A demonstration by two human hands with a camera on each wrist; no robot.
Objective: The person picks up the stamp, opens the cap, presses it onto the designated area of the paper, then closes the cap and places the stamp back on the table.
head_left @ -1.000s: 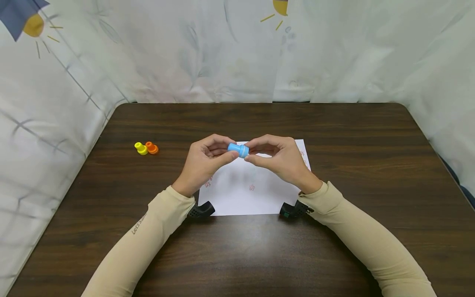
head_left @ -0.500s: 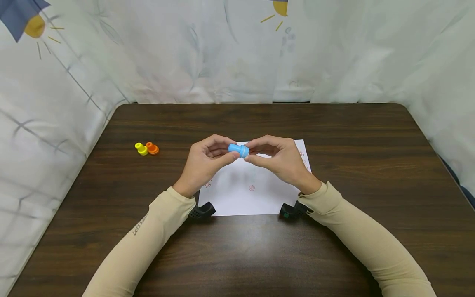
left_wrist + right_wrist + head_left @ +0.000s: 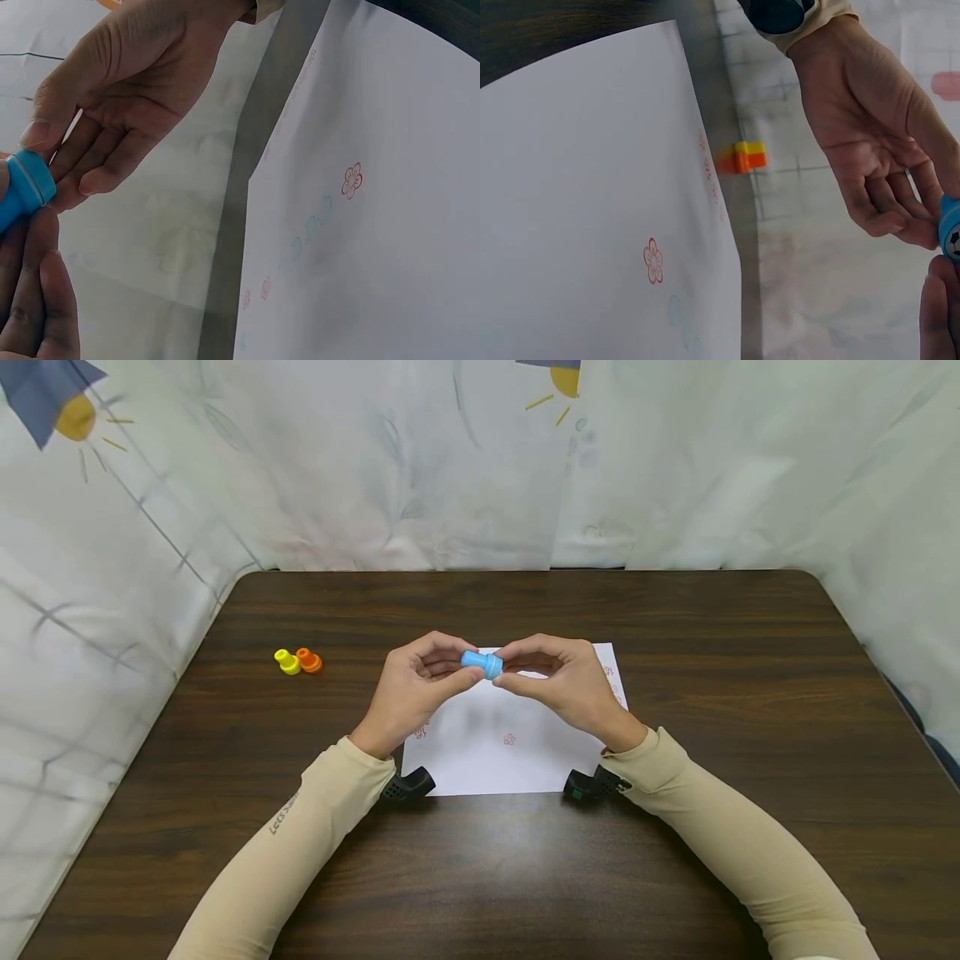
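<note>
A light-blue toy stamp (image 3: 482, 663) is held level between both hands above a sheet of white paper (image 3: 487, 768). My left hand (image 3: 416, 681) pinches its narrow handle end between thumb and fingers. At the wider ringed end, the thumb and fingertips of my right hand (image 3: 558, 677) grip the rim. The right wrist view shows a small soccer-ball picture on the end of the blue stamp (image 3: 949, 217). Red and pale-blue prints mark the paper, among them a red flower (image 3: 352, 181).
A yellow stamp (image 3: 287, 662) and an orange stamp (image 3: 308, 660) stand side by side on the dark wooden table (image 3: 712, 693), left of the paper. Patterned white curtain (image 3: 480, 485) surrounds the table's back and sides.
</note>
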